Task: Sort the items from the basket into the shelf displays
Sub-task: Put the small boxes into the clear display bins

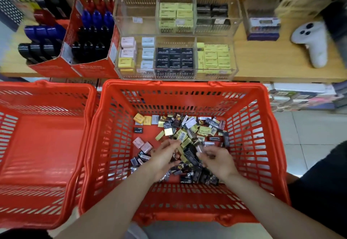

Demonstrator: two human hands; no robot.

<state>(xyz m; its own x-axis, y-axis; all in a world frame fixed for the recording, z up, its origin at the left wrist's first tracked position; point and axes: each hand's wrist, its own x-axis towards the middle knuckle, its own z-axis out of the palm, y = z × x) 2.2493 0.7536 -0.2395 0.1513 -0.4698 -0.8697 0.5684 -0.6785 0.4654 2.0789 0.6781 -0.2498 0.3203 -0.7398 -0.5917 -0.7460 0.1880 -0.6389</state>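
Packets [180, 139] litter the red basket [120, 144] floor, its left strip bare; left hand [165, 158] hovers relaxed, right hand [217, 160] pinches a small packet [199, 147].

Bright, even overhead shop light with barely any shadows. Heavy fisheye bend at the edges, the hands [189, 156] are motion-smeared, the top right corner's a blur, and there's soft glare on the acrylic display [176, 32].

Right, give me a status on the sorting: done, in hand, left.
Done: the clear display already holds rows of small boxes. In hand: both hands are down in the basket; the right hand pinches a small packet, the left hand looks empty. Left: a big pile still in the basket.
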